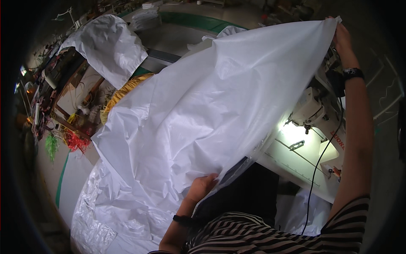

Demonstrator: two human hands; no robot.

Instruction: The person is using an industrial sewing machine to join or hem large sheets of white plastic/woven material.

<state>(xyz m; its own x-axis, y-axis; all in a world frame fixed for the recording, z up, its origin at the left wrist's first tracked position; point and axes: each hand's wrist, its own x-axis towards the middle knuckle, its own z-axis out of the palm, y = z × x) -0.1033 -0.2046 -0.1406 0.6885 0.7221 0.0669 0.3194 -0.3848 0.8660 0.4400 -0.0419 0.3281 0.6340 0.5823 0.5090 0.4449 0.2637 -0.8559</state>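
A large sheet of white woven plastic fabric point(203, 110) is stretched across the middle of the view. My left hand point(203, 186) grips its near lower edge, close to my body. My right hand point(341, 38) is raised at the far upper right and pinches the sheet's far corner, arm extended and a dark watch on the wrist. The sheet hangs between both hands and hides most of what lies under it. A white sewing machine point(311, 108) with a lit work lamp stands just right of the sheet's edge.
The sewing table point(304, 165) lies at right with a black cable running over it. More white fabric is piled on the floor at lower left point(101, 211) and draped at upper left point(110, 46). A cluttered bench point(50, 101) with coloured threads lines the left side.
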